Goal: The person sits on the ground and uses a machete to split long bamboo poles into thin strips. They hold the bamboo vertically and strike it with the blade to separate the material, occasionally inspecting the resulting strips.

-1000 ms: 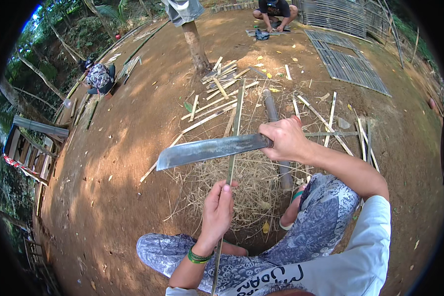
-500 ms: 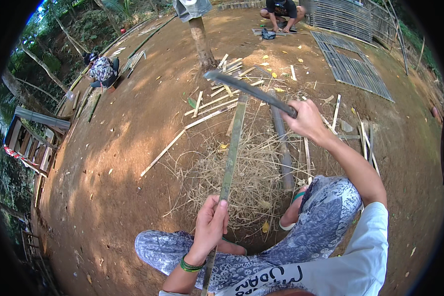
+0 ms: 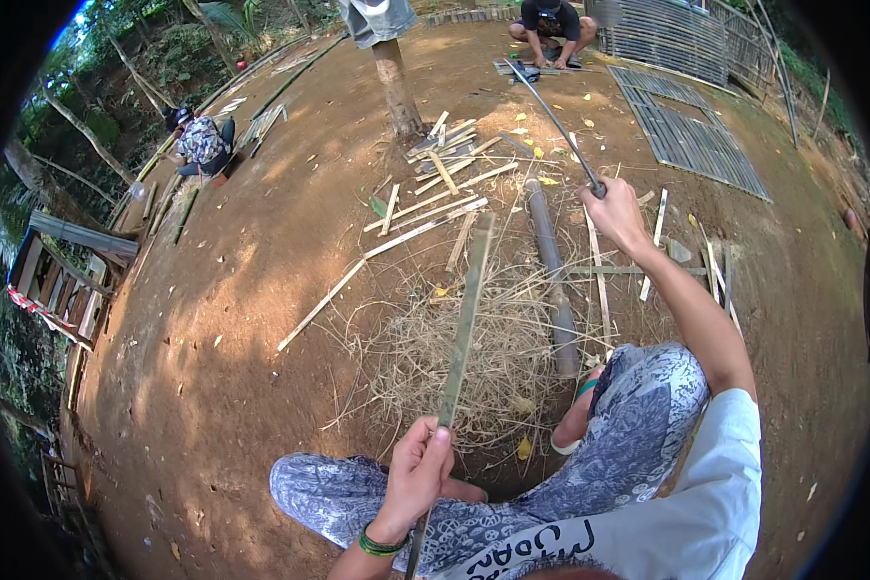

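Note:
My left hand (image 3: 420, 471) is closed round a long greenish bamboo strip (image 3: 466, 324), which slants up and away from my lap over a heap of thin shavings (image 3: 406, 362). In my right hand (image 3: 617, 215), out to the right, is the dark handle of a machete (image 3: 557, 122). Its narrow blade points up and away to the left, apart from the strip. A round bamboo pole (image 3: 551, 280) lies on the ground just right of the shavings.
Split bamboo pieces (image 3: 425, 208) lie scattered beyond the shavings, near a tree trunk (image 3: 396, 87). Bamboo panels (image 3: 691, 135) lie at the far right. One person (image 3: 551, 34) crouches at the back, another (image 3: 201, 145) at the far left. A small wooden structure (image 3: 68, 275) stands left.
The machete has swung from across the strip's far end, blade pointing left, to pointing up and away. My right hand has shifted slightly right; the strip's far end has dropped slightly nearer.

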`<action>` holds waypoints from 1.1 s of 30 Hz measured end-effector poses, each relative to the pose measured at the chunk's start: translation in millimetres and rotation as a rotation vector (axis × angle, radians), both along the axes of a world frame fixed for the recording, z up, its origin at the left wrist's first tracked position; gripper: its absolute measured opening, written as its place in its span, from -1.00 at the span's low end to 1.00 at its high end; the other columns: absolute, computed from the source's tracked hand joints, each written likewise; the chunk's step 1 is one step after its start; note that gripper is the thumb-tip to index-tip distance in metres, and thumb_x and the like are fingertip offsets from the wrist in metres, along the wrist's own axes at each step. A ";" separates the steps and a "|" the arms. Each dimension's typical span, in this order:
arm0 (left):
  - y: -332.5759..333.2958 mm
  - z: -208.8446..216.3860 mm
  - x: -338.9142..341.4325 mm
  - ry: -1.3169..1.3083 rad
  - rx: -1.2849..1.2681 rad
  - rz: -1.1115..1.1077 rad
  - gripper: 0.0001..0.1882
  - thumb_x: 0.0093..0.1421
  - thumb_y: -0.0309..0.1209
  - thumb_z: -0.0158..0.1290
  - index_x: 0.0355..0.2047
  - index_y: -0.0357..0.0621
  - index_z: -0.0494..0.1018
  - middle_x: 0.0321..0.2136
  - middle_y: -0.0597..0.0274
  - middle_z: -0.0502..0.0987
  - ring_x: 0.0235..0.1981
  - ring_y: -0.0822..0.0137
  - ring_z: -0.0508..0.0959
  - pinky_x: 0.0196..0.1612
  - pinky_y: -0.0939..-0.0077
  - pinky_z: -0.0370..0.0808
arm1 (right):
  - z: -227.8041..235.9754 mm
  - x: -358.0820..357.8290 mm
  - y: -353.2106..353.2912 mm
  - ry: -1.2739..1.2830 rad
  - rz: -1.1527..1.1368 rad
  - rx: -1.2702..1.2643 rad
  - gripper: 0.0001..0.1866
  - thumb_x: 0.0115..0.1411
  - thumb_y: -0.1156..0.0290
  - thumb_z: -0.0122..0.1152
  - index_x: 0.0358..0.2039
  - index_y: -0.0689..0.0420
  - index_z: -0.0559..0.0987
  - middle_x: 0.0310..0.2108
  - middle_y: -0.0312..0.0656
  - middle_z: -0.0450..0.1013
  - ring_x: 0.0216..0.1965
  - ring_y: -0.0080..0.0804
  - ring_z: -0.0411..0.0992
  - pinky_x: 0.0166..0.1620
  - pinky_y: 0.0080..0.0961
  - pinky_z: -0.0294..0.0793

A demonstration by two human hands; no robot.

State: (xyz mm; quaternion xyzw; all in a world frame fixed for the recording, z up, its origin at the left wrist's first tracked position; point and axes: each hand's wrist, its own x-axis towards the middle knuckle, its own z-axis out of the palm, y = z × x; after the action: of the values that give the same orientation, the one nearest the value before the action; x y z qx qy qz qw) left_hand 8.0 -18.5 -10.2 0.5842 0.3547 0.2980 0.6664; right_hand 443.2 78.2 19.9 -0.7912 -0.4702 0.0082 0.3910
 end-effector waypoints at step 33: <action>49.4 -29.0 25.4 -0.013 0.026 0.247 -0.79 0.50 -0.29 -0.17 -0.25 -0.13 0.32 -0.73 0.47 0.24 -0.76 0.64 0.19 -0.71 0.74 0.15 | 17.2 -114.5 -29.9 0.567 0.654 -0.177 -0.78 0.17 0.34 0.22 -0.43 0.26 0.61 -0.71 -0.39 0.37 -0.67 -0.66 0.27 -0.56 -0.53 0.26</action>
State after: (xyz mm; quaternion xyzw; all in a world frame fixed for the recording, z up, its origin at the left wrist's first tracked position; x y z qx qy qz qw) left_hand 33.4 30.9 -39.2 0.5426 0.4157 0.3864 0.6193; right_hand 328.7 48.3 37.1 -0.5975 -0.5677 0.3885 0.4121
